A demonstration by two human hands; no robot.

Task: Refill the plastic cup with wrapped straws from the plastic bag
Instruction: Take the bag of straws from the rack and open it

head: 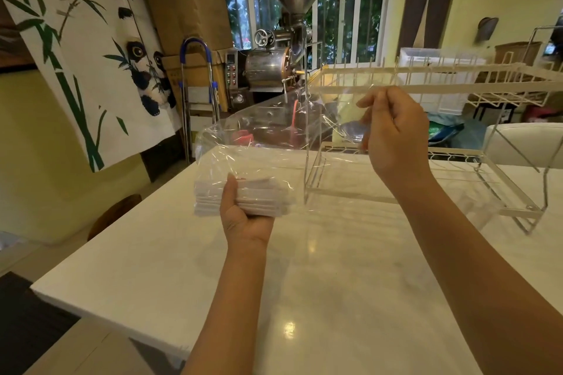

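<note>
- My left hand (243,216) is cupped under the closed end of the plastic bag (259,143), palm up, thumb pressed on top — a firm hold on the bundle of wrapped straws (259,196) inside it.
- The straws lie flat in a white stack at the bag's lower end, above the near-left part of the white table (304,298), just left of the clear acrylic stand (335,179).
- My right hand (393,134) is raised above the acrylic stand, fingers curled tight, pinching the bag's open upper edge between thumb and forefinger.
- Between my two hands the bag is stretched out, clear and crinkled, running from the straws up and across the top of the acrylic stand.
- Just left of my right hand, through the film, I see a rounded clear shape (353,131) — possibly the plastic cup, but I cannot tell for sure.
- The acrylic stand sits on the table under a white wire rack (457,85), whose frame crosses just behind my right hand.
- Well behind the acrylic stand, off the table, stands a metal machine with a funnel on top (292,39).
- Far left of the acrylic stand hangs a panda-and-bamboo cloth (91,55).
</note>
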